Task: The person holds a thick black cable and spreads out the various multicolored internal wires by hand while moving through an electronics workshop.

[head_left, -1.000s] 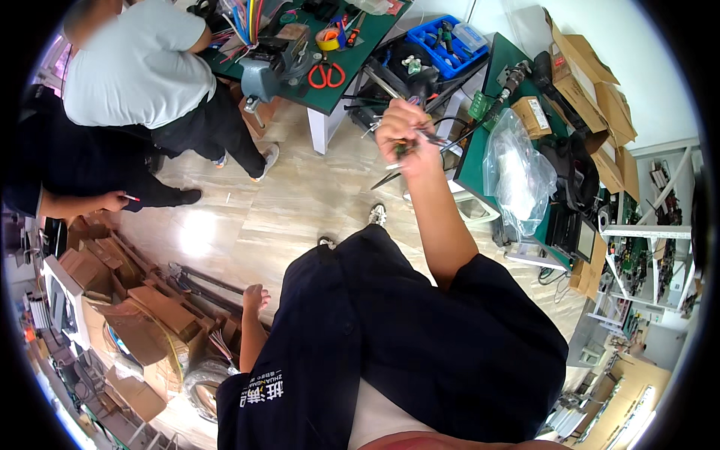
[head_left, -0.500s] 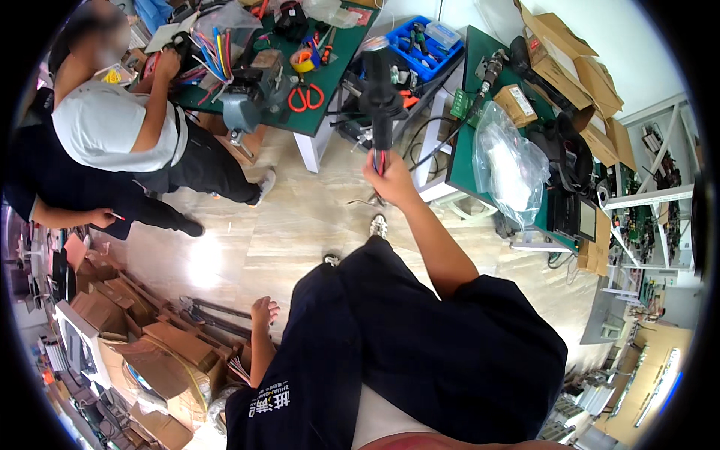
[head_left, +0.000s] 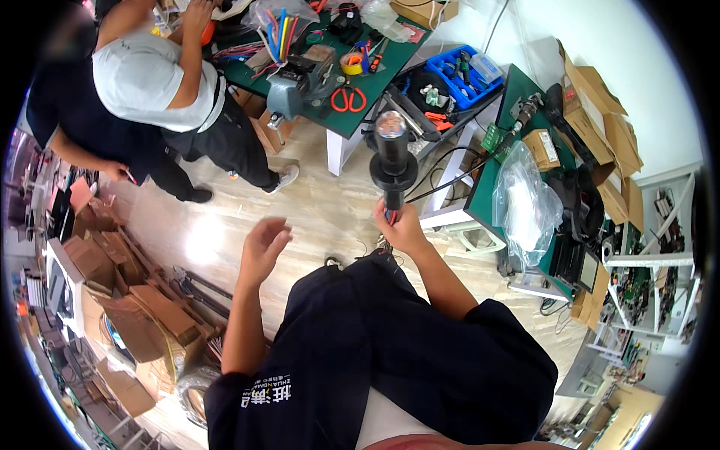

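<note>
Upright in front of me stands a black cylindrical connector-like part (head_left: pixel 393 157) with a wide collar and a shiny, copper-toned top end. My right hand (head_left: pixel 403 229) is closed around its narrow lower end, where red and blue wires show beside the fingers. My left hand (head_left: pixel 265 246) is raised in the air to the left of the part, apart from it. Its fingers are somewhat bent and spread, with nothing in them.
A green workbench (head_left: pixel 341 131) carries a vise (head_left: pixel 289 90), orange-handled scissors (head_left: pixel 349 99) and yellow tape (head_left: pixel 352 63). Beyond the part is a blue tool tray (head_left: pixel 465 97). Another green bench holds a plastic bag (head_left: pixel 523 210). Two people stand at left, above cardboard boxes (head_left: pixel 150 322).
My left hand has risen from low beside my body toward the part. My right hand has brought the part lower and closer, and the view has shifted.
</note>
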Demonstrator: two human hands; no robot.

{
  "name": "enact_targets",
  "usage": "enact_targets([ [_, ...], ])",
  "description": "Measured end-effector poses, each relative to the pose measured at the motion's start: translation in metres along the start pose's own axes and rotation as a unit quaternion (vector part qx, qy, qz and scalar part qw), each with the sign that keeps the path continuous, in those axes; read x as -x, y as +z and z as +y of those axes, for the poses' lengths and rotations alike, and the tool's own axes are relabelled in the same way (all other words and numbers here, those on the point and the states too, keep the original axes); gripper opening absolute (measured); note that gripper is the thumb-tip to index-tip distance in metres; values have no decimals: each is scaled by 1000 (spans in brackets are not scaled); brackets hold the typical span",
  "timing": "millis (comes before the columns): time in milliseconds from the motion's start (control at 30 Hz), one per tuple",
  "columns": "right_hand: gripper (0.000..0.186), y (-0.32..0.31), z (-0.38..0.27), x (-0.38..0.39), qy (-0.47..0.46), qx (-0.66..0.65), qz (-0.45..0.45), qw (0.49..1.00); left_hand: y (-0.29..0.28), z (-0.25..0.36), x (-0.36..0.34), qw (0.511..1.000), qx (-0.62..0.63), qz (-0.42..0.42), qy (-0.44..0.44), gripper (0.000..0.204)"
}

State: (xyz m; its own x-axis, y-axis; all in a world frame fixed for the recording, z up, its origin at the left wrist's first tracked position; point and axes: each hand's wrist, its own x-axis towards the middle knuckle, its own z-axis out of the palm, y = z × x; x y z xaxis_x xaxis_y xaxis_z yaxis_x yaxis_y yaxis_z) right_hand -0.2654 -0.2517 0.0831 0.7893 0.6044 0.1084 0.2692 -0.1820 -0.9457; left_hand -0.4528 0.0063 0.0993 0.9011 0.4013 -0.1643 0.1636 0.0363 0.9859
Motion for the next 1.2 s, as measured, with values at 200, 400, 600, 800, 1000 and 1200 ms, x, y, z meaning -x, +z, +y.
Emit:
enact_targets([
  [200,14,14,-14,12,-20,45,-46,998,60,166,-8,940,-22,-58,335,53],
  [400,15,10,-20,17,-108,18,-27,994,85,179,-7,910,-23,-48,410,51],
  [600,21,11,-20,13,-117,-74,-13,990,93,183,3,847,-123,-49,514,45],
  [800,27,1,-25,10,-124,5,1,992,97,184,7,802,-163,32,574,35],
  [1000,42,-15,-26,9,-69,142,-35,987,83,172,-3,821,-163,94,538,30],
  [1200,44,-43,-38,-4,-127,250,47,959,67,139,-17,908,-7,97,407,29],
])
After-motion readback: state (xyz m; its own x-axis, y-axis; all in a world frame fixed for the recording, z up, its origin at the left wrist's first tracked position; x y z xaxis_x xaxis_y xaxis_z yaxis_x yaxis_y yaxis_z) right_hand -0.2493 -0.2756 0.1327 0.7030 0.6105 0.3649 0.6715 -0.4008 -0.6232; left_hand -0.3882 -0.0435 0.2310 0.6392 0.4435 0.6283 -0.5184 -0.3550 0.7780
